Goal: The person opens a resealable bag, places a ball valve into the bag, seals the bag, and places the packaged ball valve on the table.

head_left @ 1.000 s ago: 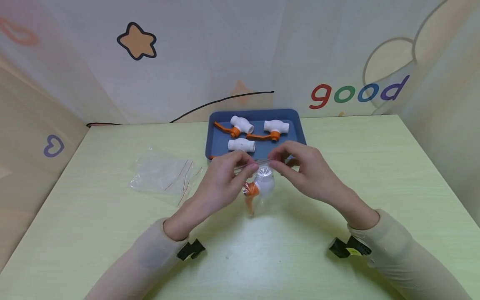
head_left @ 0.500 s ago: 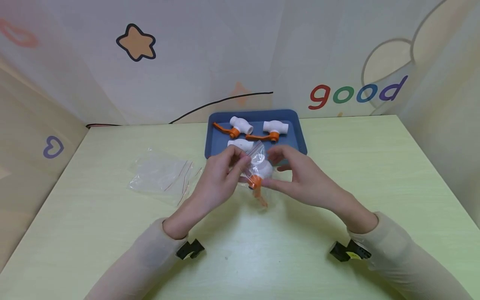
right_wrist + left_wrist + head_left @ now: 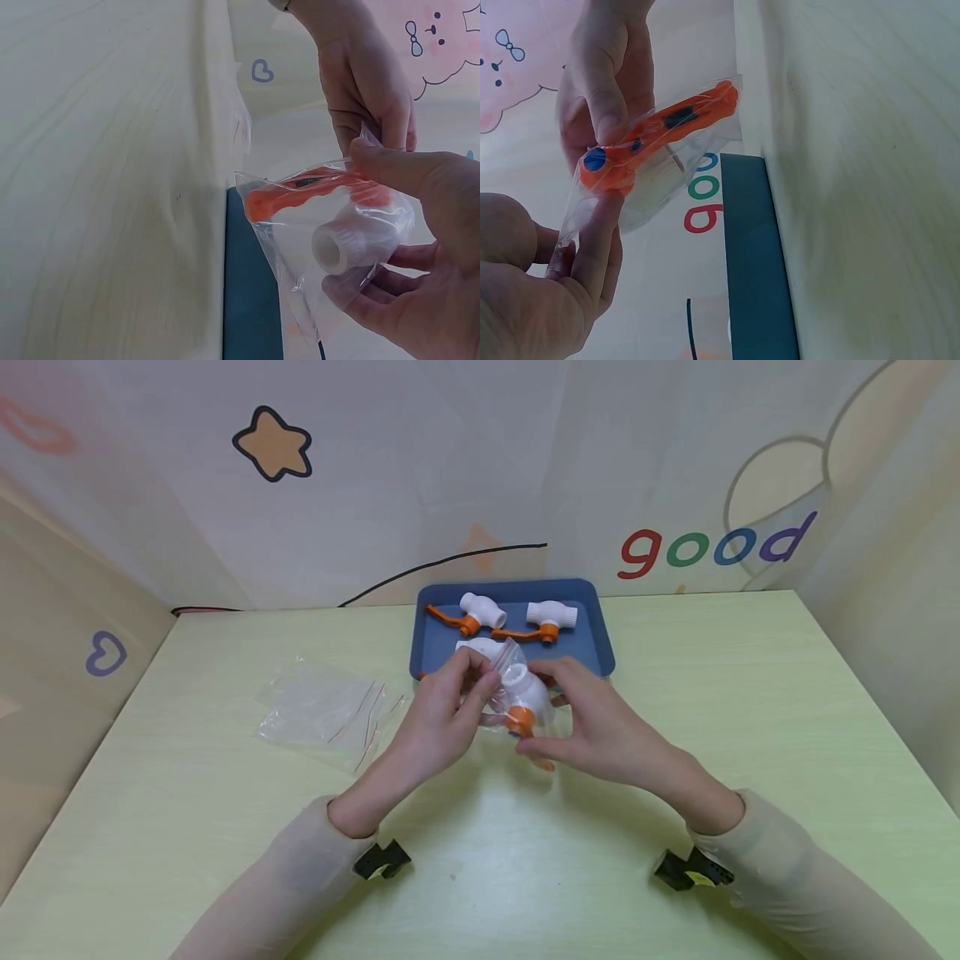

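A white ball valve (image 3: pixel 531 693) with an orange lever handle sits inside a clear zip bag (image 3: pixel 281 244), held up over the table. My left hand (image 3: pixel 453 703) pinches the bag near its zip edge between thumb and fingers. From the other side, my right hand (image 3: pixel 600 717) grips the valve through the plastic. In the right wrist view, its thumb lies by the orange handle (image 3: pixel 289 196) and its fingers are under the white body. The left wrist view shows the handle's blue-capped hub (image 3: pixel 595 159) through the film.
Behind the hands is a blue tray (image 3: pixel 606 652) with several more white valves with orange handles (image 3: pixel 551 614); the hands cover part of its front edge. Flat clear bags with red zip lines (image 3: pixel 322 702) lie on the table to the left. A printed curtain (image 3: pixel 480 468) hangs behind.
The right hand has left the bag's top edge and moved down to grip the valve through the plastic. Bag and valve have tilted, the handle swinging to the right. The left hand keeps its pinch.
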`<state>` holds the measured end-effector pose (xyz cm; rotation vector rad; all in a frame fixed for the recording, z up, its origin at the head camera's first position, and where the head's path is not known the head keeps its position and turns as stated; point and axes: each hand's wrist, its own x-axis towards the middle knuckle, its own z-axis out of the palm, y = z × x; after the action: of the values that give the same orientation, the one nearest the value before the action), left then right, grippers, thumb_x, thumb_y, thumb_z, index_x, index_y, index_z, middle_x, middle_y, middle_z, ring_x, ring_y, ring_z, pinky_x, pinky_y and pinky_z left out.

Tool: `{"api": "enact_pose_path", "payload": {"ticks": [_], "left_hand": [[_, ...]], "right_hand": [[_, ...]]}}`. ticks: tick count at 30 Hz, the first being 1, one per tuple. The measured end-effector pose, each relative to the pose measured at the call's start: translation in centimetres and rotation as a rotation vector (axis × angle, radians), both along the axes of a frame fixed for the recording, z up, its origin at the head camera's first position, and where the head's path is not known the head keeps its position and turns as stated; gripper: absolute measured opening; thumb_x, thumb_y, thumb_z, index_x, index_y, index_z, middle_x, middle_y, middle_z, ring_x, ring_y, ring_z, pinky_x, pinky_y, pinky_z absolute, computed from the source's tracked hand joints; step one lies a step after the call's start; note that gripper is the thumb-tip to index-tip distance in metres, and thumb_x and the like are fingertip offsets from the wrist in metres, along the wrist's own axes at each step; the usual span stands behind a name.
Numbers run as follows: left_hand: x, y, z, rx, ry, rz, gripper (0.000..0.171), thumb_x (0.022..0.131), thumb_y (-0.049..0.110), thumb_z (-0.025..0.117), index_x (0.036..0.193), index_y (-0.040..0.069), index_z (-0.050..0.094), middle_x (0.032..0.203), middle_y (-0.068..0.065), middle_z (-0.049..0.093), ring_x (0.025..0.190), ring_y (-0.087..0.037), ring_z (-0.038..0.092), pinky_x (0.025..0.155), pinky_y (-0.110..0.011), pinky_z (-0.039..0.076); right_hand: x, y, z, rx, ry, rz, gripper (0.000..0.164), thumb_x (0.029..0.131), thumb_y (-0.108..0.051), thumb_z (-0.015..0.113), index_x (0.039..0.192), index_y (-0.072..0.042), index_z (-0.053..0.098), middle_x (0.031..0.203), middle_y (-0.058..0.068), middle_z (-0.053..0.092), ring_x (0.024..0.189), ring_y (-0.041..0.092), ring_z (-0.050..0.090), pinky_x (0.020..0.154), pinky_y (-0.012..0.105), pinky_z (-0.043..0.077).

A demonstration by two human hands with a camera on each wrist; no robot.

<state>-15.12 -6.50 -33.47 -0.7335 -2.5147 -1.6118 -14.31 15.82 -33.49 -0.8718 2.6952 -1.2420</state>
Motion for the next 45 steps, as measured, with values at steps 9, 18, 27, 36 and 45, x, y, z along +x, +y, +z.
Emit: {"api": "enact_pose_path", "payload": {"ticks": [9, 18, 27, 36, 45], "left_hand": [[0.1, 0.1, 0.0, 0.025, -0.044, -0.027, 0.010, 0.106, 0.009, 0.057, 0.111, 0.000, 0.057, 0.093, -0.009, 0.060, 0.081, -0.022, 0.057, 0.064, -0.029, 0.051], [0.1, 0.3, -0.2, 0.160, -0.124, -0.079, 0.010, 0.105, 0.006, 0.058, 0.111, -0.003, 0.058, 0.098, -0.019, 0.060, 0.080, -0.025, 0.064, 0.069, -0.045, 0.061], [0.1, -0.1, -0.1, 0.035, -0.069, -0.037, 0.016, 0.105, 0.020, 0.062, 0.111, 0.005, 0.066, 0.090, -0.005, 0.064, 0.073, -0.018, 0.060, 0.062, -0.031, 0.053], [-0.1, -0.7, 0.0, 0.001, -0.094, -0.026, 0.018, 0.106, 0.020, 0.061, 0.116, 0.005, 0.064, 0.095, -0.005, 0.064, 0.078, -0.020, 0.060, 0.067, -0.034, 0.056], [-0.2, -1.6, -0.1, -0.077, -0.094, -0.036, 0.015, 0.105, 0.019, 0.062, 0.112, 0.007, 0.067, 0.095, -0.003, 0.065, 0.085, -0.020, 0.059, 0.073, -0.035, 0.054]], "right_hand": [[0.1, -0.3, -0.6, 0.020, -0.001, -0.020, 0.082, 0.081, -0.021, 0.091, 0.145, -0.002, 0.044, 0.136, 0.011, 0.050, 0.112, 0.024, 0.052, 0.090, 0.043, 0.053], [0.2, -0.2, -0.5, 0.004, 0.042, -0.022, 0.075, 0.081, -0.015, 0.088, 0.141, -0.001, 0.045, 0.131, 0.010, 0.051, 0.107, 0.022, 0.052, 0.085, 0.038, 0.052], [0.1, 0.5, -0.4, 0.039, 0.020, -0.048, 0.075, 0.081, -0.013, 0.088, 0.142, 0.000, 0.045, 0.133, 0.013, 0.051, 0.109, 0.025, 0.052, 0.088, 0.043, 0.052], [0.0, 1.5, -0.2, 0.076, 0.019, -0.083, 0.071, 0.084, -0.013, 0.084, 0.142, 0.001, 0.044, 0.132, 0.014, 0.050, 0.108, 0.027, 0.052, 0.087, 0.043, 0.051], [-0.7, 3.2, 0.4, 0.141, 0.006, -0.165, 0.071, 0.085, -0.011, 0.082, 0.142, 0.006, 0.043, 0.132, 0.019, 0.049, 0.109, 0.031, 0.052, 0.087, 0.046, 0.053]]}}
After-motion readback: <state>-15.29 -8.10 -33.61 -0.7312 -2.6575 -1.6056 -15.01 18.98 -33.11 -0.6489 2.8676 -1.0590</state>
